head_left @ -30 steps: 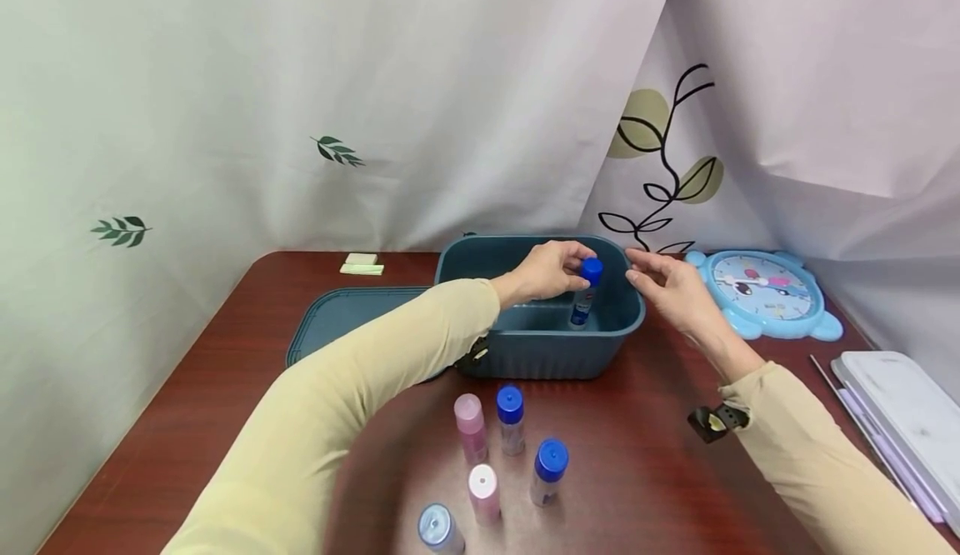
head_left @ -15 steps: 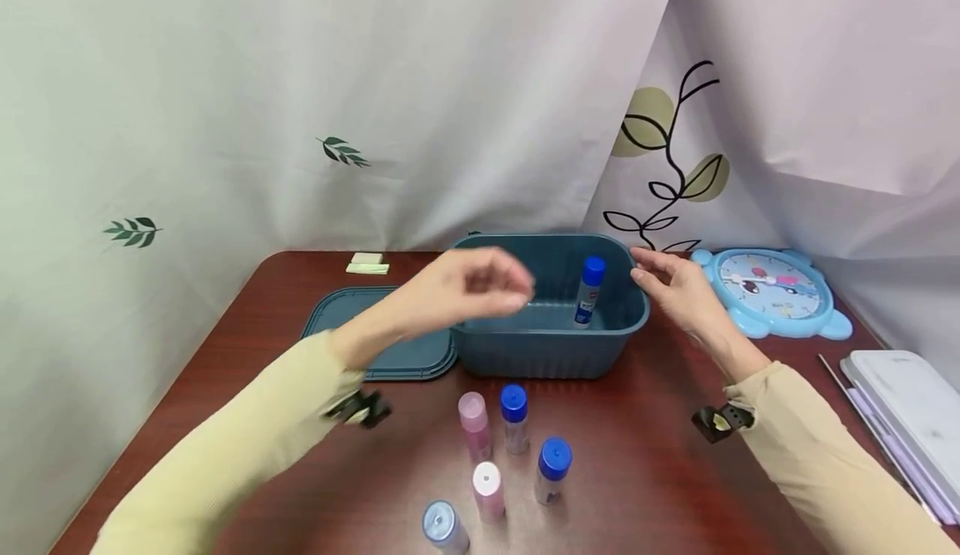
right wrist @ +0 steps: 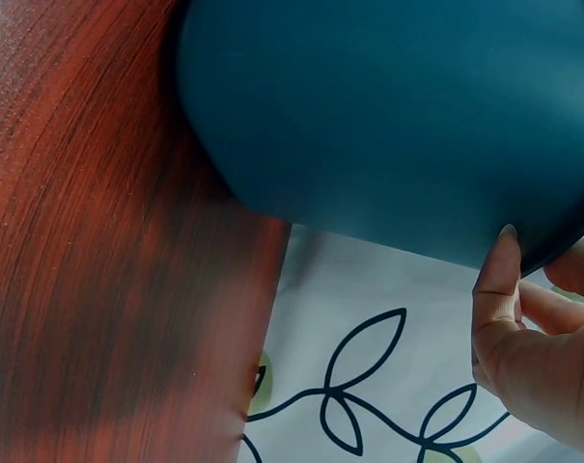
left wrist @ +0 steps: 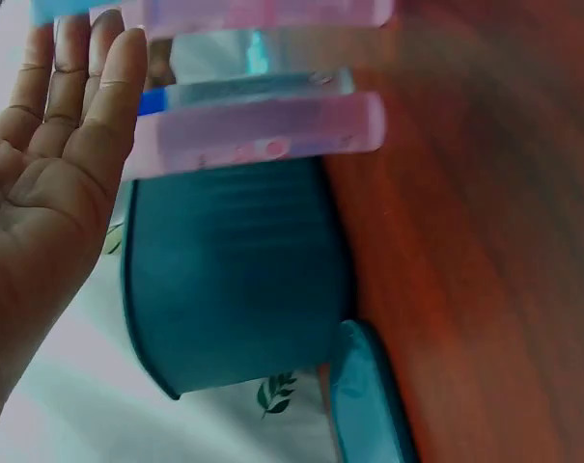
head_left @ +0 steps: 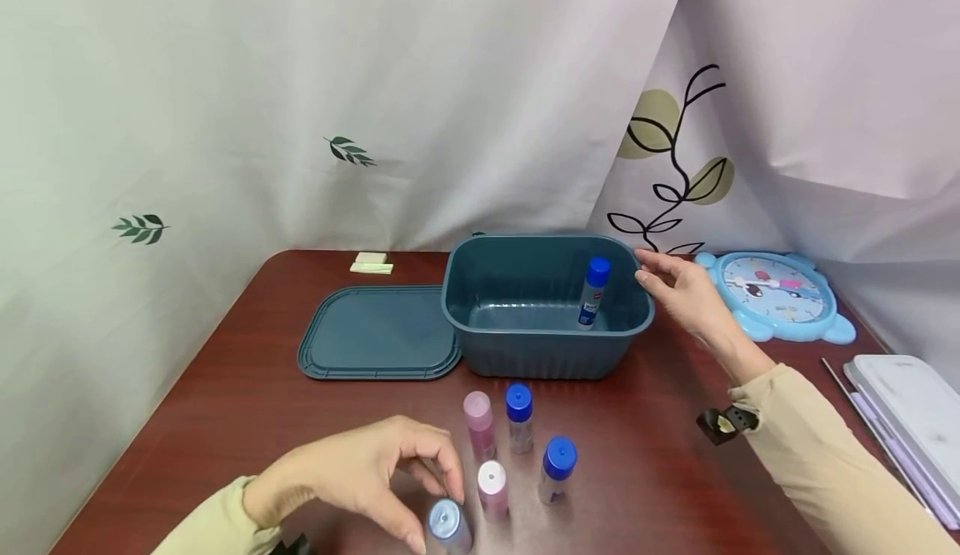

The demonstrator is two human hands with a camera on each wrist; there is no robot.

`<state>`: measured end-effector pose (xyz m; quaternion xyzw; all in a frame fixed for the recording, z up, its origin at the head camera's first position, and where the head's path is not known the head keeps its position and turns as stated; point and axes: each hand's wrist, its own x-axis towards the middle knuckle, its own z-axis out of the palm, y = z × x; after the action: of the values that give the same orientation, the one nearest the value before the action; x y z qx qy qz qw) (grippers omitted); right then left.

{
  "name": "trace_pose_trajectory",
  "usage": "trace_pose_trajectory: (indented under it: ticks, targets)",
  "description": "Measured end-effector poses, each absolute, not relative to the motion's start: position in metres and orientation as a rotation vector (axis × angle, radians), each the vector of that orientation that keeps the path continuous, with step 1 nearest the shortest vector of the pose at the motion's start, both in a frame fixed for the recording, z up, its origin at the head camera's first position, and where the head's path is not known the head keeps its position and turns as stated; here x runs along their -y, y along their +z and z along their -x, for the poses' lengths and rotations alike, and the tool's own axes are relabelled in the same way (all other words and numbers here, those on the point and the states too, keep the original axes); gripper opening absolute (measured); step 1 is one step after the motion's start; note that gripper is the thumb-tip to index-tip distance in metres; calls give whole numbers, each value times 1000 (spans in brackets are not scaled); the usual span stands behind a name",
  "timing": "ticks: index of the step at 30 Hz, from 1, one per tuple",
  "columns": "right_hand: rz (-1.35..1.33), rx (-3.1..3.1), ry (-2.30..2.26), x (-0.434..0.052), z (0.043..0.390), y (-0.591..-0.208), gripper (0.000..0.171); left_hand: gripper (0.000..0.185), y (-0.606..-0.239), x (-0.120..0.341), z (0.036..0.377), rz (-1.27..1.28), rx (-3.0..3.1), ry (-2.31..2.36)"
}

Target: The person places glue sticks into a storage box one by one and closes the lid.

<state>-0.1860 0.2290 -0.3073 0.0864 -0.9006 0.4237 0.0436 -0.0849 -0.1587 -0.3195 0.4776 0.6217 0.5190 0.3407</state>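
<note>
**In the bin by your right hand: one bottle in, five left on the worktop**

Beside your right hand point(head_left: 686, 292), the teal bin point(head_left: 547, 351) holds one blue-capped bottle point(head_left: 593, 292), upright against its far right wall. That looks like the only piece stowed so far. The bin's lid point(head_left: 378, 334) lies flat on the worktop point(head_left: 225, 388), just left of the bin and beyond your left hand.

Near your left hand point(head_left: 360, 476), five bottles stand upright in a loose cluster on the worktop: a pale-blue-capped one point(head_left: 447, 526) at your fingertips, a pink bottle point(head_left: 491, 490) just right of it, another pink one point(head_left: 479, 424) beyond, and two blue-capped ones point(head_left: 518, 417) point(head_left: 557, 469) further right. By my reading, all five remain to go in, and the lid after them.

Your left hand is loosely curved above the pale-blue-capped bottle, with thumb and fingers spread around its cap. It has not closed, and I cannot tell whether the fingertips touch the cap yet.

Your right hand is relaxed and open. Its fingertips rest at the bin's right rim, and the right wrist view shows the thumb against the outer wall point(right wrist: 398, 125). It grips nothing.
</note>
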Motion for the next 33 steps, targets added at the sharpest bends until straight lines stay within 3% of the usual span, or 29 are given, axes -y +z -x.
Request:
trace_pose_trajectory:
  ticks: [10,20,26,33]
  targets:
    - [-262,2753,1316,-229,186,-308,48,27,-321,163,79,-1224,-1603,1441]
    - [-258,2753,1320,-230,185,-309,49,32,-224,181,130,-1368,-1818,1552]
    - [-268,2737,1298,-231,184,-309,47,27,-197,139,169,-1180,-2080,1612]
    - [-266,2729,1303,-229,185,-309,47,29,-232,66,214,-1000,-2005,1725]
